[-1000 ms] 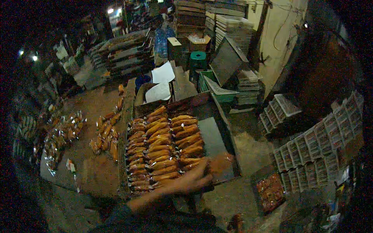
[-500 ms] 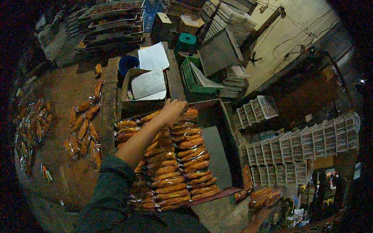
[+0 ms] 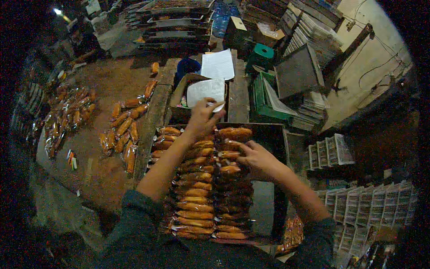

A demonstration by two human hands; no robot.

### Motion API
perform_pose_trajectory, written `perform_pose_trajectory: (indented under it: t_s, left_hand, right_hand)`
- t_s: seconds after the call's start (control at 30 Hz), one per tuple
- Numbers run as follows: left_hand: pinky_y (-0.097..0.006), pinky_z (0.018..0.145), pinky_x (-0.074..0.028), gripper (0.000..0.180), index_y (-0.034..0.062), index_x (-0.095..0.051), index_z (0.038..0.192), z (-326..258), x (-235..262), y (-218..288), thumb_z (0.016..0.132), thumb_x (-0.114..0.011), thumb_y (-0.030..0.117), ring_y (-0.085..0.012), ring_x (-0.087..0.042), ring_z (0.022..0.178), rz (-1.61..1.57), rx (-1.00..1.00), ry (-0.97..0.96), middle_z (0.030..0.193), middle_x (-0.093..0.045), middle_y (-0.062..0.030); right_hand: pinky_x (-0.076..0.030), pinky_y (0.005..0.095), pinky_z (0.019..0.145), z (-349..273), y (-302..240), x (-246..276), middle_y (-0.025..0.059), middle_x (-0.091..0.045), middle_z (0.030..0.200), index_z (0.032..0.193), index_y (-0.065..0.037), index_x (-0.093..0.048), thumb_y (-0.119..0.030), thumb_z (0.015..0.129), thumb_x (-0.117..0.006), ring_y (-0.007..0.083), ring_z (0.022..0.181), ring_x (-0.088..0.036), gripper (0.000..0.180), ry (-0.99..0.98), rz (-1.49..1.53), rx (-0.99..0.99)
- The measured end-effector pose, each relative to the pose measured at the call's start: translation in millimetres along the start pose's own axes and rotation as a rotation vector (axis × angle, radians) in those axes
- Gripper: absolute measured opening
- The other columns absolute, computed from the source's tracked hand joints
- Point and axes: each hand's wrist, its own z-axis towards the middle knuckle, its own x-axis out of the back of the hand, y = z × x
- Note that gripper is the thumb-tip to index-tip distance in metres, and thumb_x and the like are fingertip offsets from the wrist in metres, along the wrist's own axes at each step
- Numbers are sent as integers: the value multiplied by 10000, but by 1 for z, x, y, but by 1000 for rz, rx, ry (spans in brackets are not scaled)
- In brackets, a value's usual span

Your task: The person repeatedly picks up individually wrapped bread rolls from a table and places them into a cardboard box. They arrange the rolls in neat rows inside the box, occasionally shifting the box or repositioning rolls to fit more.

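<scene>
Plastic-wrapped orange-brown bread rolls lie stacked in long columns in a shallow dark crate in front of me. My left hand is above the far end of the columns, beside the box of papers. Its fingers are closed around a small white piece, too blurred to name. My right hand reaches in from the right. Its fingers and thumb close on the ends of wrapped rolls in the right column, and its palm hides part of them.
Beyond the crate, a cardboard box holds a written notebook. More wrapped rolls lie loose on the brown surface at left. A green crate with flat boards is at far right, and pale racks stand lower right.
The view has swung left. My right hand has come from the lower right, where it held several wrapped rolls, to the right column. My left hand has lifted off the crate's far edge.
</scene>
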Motion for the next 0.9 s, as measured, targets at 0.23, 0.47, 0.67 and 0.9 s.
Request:
perform_pose_trajectory:
  t_s: [0.23, 0.47, 0.67, 0.9]
  left_hand:
    - [-462, 944, -433, 351, 52, -697, 1106, -71, 47, 72, 947, -683, 365, -350, -583, 1076, -41, 61, 36, 1100, -630, -146]
    - [-476, 809, -506, 318, 41, -648, 929, -139, -1, 134, 928, -688, 356, -358, -628, 981, 11, 128, -392, 995, -651, -162]
    - [-495, 798, -540, 219, 29, -643, 968, -135, -34, 120, 948, -612, 245, -374, -655, 937, 69, 152, -415, 950, -659, -190]
    - [-500, 779, -555, 212, 22, -647, 957, -131, -30, 115, 951, -592, 227, -379, -680, 890, 133, 104, -559, 884, -690, -199]
  right_hand:
    - [-357, 532, 1142, 66, 43, -29, 41, -466, 1490, 1400, -320, -592, -329, 744, -760, 374, 1312, -463, 677, -7, -139, 264]
    - [-150, 692, 1179, 43, 25, -14, 80, -448, 1511, 1272, -316, -669, -352, 884, -621, 375, 1481, -288, 393, -33, -344, 125]
    - [-62, 619, 1236, 30, 17, -27, 124, -445, 1486, 1305, -251, -628, -363, 739, -768, 389, 1482, -275, 593, 117, -329, 10]
    - [-23, 586, 1245, 21, 7, -35, 83, -353, 1608, 1527, -232, -412, -341, 825, -719, 382, 1525, -208, 774, 85, -355, -102]
